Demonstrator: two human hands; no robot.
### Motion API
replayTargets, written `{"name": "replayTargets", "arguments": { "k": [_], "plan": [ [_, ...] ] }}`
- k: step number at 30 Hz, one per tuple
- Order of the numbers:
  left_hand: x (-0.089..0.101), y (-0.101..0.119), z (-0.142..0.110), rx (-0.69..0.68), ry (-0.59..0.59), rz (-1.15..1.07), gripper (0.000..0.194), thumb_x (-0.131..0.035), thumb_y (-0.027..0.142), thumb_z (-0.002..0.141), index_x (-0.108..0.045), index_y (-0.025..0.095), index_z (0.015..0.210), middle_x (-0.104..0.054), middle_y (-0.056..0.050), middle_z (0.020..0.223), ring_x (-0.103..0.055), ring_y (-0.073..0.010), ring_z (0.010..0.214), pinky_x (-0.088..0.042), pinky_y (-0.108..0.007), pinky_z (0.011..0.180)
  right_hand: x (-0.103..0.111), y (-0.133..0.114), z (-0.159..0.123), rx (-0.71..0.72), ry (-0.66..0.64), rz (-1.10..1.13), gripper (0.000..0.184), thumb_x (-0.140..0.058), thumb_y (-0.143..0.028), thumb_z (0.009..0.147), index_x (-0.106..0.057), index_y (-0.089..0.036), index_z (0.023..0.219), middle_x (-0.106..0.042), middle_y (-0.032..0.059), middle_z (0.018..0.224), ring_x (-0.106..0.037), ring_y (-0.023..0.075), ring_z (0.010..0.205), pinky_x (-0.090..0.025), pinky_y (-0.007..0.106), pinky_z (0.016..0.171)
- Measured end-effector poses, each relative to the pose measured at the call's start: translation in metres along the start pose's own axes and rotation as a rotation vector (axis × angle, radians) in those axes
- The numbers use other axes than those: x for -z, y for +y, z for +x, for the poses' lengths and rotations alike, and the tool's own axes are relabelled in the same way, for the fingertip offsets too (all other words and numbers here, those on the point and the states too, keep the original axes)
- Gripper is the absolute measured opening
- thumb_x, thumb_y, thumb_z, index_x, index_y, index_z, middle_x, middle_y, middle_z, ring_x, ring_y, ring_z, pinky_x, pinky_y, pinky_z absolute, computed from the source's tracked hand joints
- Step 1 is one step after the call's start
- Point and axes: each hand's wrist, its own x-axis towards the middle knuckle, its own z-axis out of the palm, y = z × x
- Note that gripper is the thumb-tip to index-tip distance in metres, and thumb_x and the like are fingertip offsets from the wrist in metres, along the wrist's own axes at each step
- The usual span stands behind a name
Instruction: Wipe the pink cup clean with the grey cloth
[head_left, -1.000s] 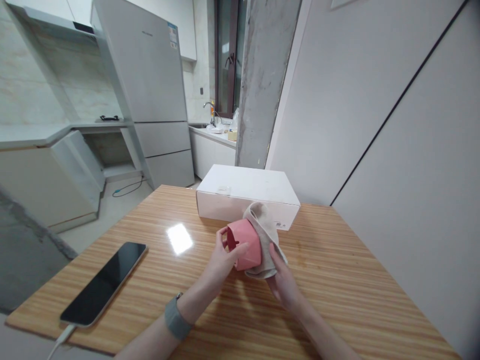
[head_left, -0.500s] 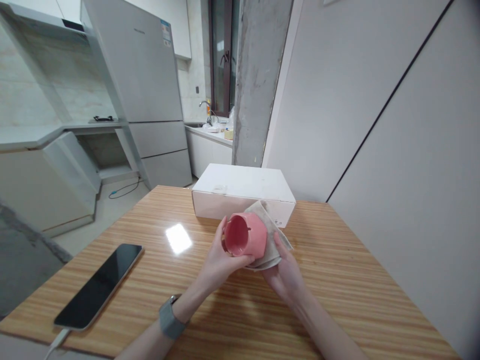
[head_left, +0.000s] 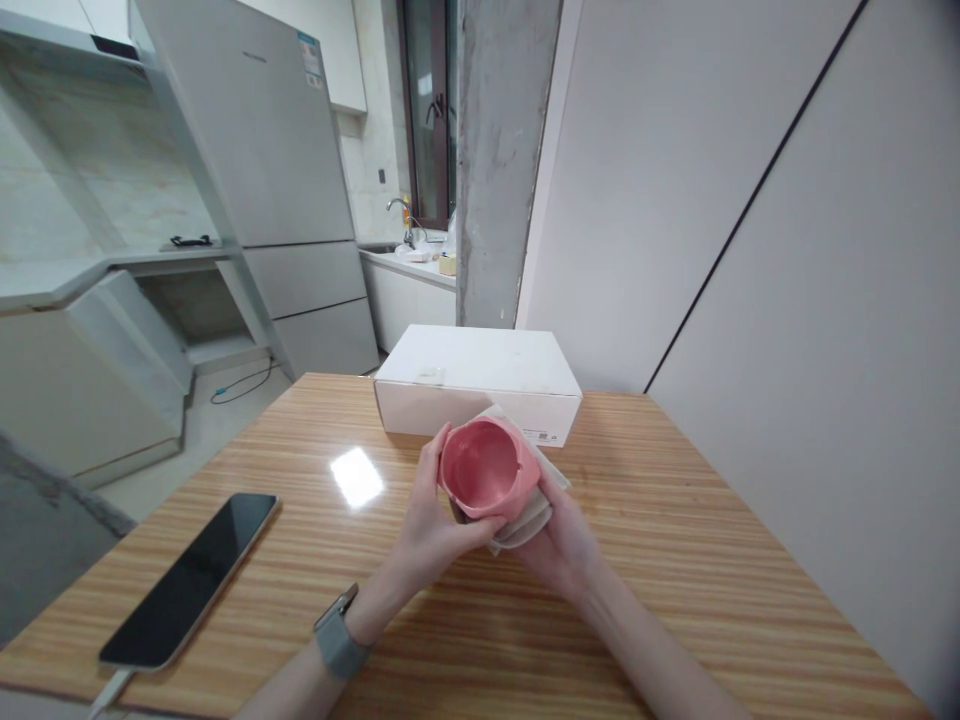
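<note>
A pink cup-like pot point(head_left: 487, 468) with a faceted outside is held above the table, its round opening tilted toward me. My left hand point(head_left: 435, 510) grips it from the left, thumb along the lower edge and fingers round the far side. Behind and below the pot, a folded beige-grey cloth point(head_left: 529, 525) presses against its outside. My right hand point(head_left: 559, 540) holds this cloth from the right, with its fingers partly hidden behind cloth and pot. A grey-banded watch point(head_left: 341, 635) is on my left wrist.
Just behind the hands, a white cardboard box point(head_left: 476, 365) lies on the wooden table point(head_left: 712, 570). To the left is a black-screened phone point(head_left: 191, 580) with a white cable point(head_left: 112, 690) plugged in. A white wall point(head_left: 750, 250) borders the table's right side.
The pot has turned so that its opening faces me more directly, and more of its inside shows. Cloth and right hand have shifted slightly left with it. The camera view has moved a little.
</note>
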Motion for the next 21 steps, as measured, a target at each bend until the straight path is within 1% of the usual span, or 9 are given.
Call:
{"name": "replayTargets", "arguments": {
  "k": [3, 6, 9, 11, 13, 15, 17, 19, 21],
  "plan": [
    [-0.004, -0.005, 0.001, 0.09, 0.042, -0.083, 0.098, -0.084, 0.025, 0.056, -0.033, 0.023, 0.14, -0.044, -0.011, 0.141, -0.045, -0.0286, 0.129, -0.038, -0.041, 0.107, 0.002, 0.002, 0.002, 0.013, 0.025, 0.011, 0.046, -0.036, -0.046, 0.096, -0.061, -0.018, 0.123, -0.069, 0.0048, 0.119, -0.062, 0.0227, 0.111, -0.045, 0.038, 0.099],
    [-0.006, -0.01, 0.004, 0.157, 0.096, -0.173, 0.092, -0.086, 0.026, 0.055, -0.038, 0.021, 0.134, -0.05, -0.012, 0.135, -0.051, -0.0277, 0.122, -0.043, -0.039, 0.102, 0.004, 0.002, 0.003, 0.04, 0.154, 0.028, 0.042, -0.04, -0.046, 0.095, -0.067, -0.018, 0.113, -0.074, 0.0045, 0.108, -0.066, 0.023, 0.104, -0.049, 0.038, 0.094],
    [-0.005, -0.013, 0.007, 0.168, 0.127, -0.194, 0.09, -0.087, 0.026, 0.053, -0.041, 0.021, 0.13, -0.053, -0.011, 0.131, -0.055, -0.0263, 0.118, -0.045, -0.038, 0.099, 0.009, 0.0, 0.004, 0.118, 0.273, -0.004, 0.033, -0.05, -0.043, 0.091, -0.07, -0.021, 0.105, -0.076, 0.0033, 0.101, -0.068, 0.0228, 0.101, -0.052, 0.037, 0.091],
    [-0.003, -0.015, 0.009, 0.16, 0.144, -0.175, 0.089, -0.087, 0.026, 0.052, -0.042, 0.021, 0.129, -0.055, -0.011, 0.129, -0.056, -0.0259, 0.115, -0.046, -0.037, 0.097, 0.014, -0.001, 0.005, 0.175, 0.305, -0.06, 0.031, -0.058, -0.043, 0.087, -0.069, -0.021, 0.106, -0.076, 0.0038, 0.102, -0.067, 0.024, 0.104, -0.052, 0.039, 0.092],
    [-0.001, -0.016, 0.01, 0.156, 0.169, -0.141, 0.089, -0.088, 0.027, 0.051, -0.044, 0.022, 0.127, -0.056, -0.01, 0.127, -0.057, -0.026, 0.114, -0.046, -0.038, 0.097, 0.021, -0.003, 0.006, 0.246, 0.355, -0.149, 0.034, -0.066, -0.043, 0.081, -0.069, -0.021, 0.107, -0.076, 0.004, 0.103, -0.066, 0.0251, 0.108, -0.052, 0.04, 0.093],
    [0.0, -0.017, 0.011, 0.171, 0.186, -0.125, 0.089, -0.088, 0.027, 0.05, -0.044, 0.021, 0.127, -0.057, -0.01, 0.126, -0.057, -0.0266, 0.114, -0.046, -0.039, 0.097, 0.03, -0.007, 0.008, 0.354, 0.441, -0.255, 0.038, -0.071, -0.042, 0.075, -0.069, -0.023, 0.107, -0.075, 0.0029, 0.105, -0.064, 0.0246, 0.112, -0.051, 0.038, 0.095],
    [0.001, -0.017, 0.012, 0.205, 0.195, -0.131, 0.089, -0.089, 0.026, 0.049, -0.044, 0.02, 0.126, -0.058, -0.012, 0.125, -0.057, -0.0271, 0.114, -0.047, -0.04, 0.096, 0.037, -0.014, 0.007, 0.452, 0.494, -0.316, 0.043, -0.074, -0.04, 0.073, -0.066, -0.025, 0.112, -0.074, 0.0008, 0.109, -0.06, 0.0223, 0.117, -0.049, 0.035, 0.098],
    [0.002, -0.017, 0.013, 0.239, 0.197, -0.134, 0.087, -0.088, 0.024, 0.049, -0.045, 0.019, 0.125, -0.058, -0.013, 0.125, -0.057, -0.0272, 0.114, -0.047, -0.04, 0.095, 0.042, -0.023, 0.0, 0.484, 0.52, -0.314, 0.046, -0.071, -0.041, 0.075, -0.063, -0.027, 0.118, -0.074, -0.0005, 0.109, -0.061, 0.0217, 0.116, -0.049, 0.035, 0.098],
    [0.001, -0.016, 0.013, 0.267, 0.205, -0.126, 0.084, -0.087, 0.023, 0.05, -0.047, 0.019, 0.123, -0.058, -0.013, 0.124, -0.057, -0.0271, 0.113, -0.048, -0.04, 0.094, 0.046, -0.034, -0.014, 0.45, 0.536, -0.294, 0.041, -0.067, -0.04, 0.079, -0.064, -0.026, 0.118, -0.075, 0.001, 0.105, -0.065, 0.0232, 0.109, -0.051, 0.037, 0.096]
  ]
}}
